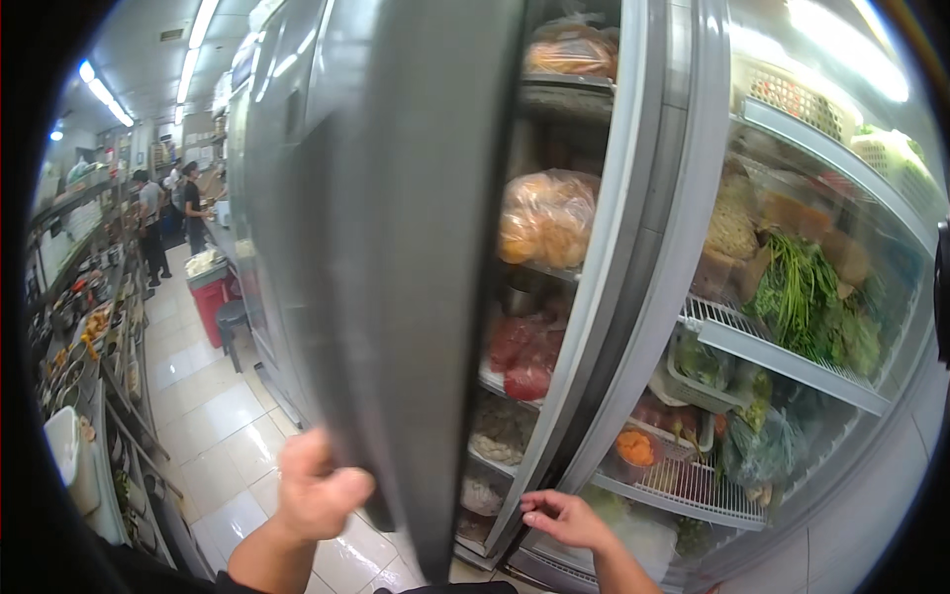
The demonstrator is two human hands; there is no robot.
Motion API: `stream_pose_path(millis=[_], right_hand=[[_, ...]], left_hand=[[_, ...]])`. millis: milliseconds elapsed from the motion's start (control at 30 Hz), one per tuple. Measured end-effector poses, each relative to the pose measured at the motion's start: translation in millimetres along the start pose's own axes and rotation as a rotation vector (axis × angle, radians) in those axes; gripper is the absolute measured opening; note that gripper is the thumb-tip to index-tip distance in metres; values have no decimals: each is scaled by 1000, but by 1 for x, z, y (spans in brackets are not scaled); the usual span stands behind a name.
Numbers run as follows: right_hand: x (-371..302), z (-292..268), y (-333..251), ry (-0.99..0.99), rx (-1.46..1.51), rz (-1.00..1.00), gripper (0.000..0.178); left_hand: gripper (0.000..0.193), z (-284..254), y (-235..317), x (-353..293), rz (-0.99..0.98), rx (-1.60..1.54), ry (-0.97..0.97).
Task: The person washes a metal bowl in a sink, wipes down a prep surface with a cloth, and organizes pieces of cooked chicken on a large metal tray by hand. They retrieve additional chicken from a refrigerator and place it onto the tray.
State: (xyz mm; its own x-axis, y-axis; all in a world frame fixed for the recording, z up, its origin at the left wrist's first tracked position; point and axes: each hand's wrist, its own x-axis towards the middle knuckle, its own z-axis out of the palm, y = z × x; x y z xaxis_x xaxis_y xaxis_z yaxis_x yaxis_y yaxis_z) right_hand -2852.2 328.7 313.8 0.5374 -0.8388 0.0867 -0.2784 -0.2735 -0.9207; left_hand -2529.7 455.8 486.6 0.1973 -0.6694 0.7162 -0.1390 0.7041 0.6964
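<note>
A grey metal refrigerator door (421, 247) stands swung out in the middle, blurred by motion. My left hand (322, 485) is at the door's lower left side, its fingers curled and thumb sticking out to the right. What those fingers close on is hidden by blur. My right hand (566, 518) is beside the lower part of the white door frame (584, 342), fingers loosely bent and apart with nothing between them. Behind the door, shelves hold bagged orange-yellow food (549, 218), red bagged pieces (529, 356) and pale bags (503, 434).
At right a glass-fronted refrigerator holds green stalks (797, 287), a bowl of orange pieces (635, 447) and plastic baskets (792, 94). A red bin (208, 307) and dark stool (234, 322) stand along the tiled aisle. Cluttered counters (94, 366) line the left; people (151, 223) stand far off.
</note>
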Motion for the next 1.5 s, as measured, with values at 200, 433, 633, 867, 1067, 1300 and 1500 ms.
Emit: stream_pose_path(millis=[200, 433, 633, 867, 1067, 1300, 1500], right_hand=[[71, -11, -142, 20, -583, -621, 44], [187, -26, -257, 555, -1190, -860, 73], [254, -73, -313, 770, -1456, -444, 94], [280, -65, -307, 893, -1551, -372, 69], [287, -61, -297, 977, -1593, -405, 65], [292, 34, -238, 821, -1592, -662, 71], [345, 73, -135, 291, -1366, -441, 68]], left_hand=[[45, -124, -10, -71, 128, -65, 498], [79, -223, 9, -109, 175, 474, 571], [99, -284, 2, -107, 41, 564, 661], [73, -392, -21, -126, 29, 196, 700], [63, -433, -31, -118, -66, -51, 598], [57, -457, -32, -113, -31, -47, 729], [62, -508, -53, -132, -18, -111, 496]])
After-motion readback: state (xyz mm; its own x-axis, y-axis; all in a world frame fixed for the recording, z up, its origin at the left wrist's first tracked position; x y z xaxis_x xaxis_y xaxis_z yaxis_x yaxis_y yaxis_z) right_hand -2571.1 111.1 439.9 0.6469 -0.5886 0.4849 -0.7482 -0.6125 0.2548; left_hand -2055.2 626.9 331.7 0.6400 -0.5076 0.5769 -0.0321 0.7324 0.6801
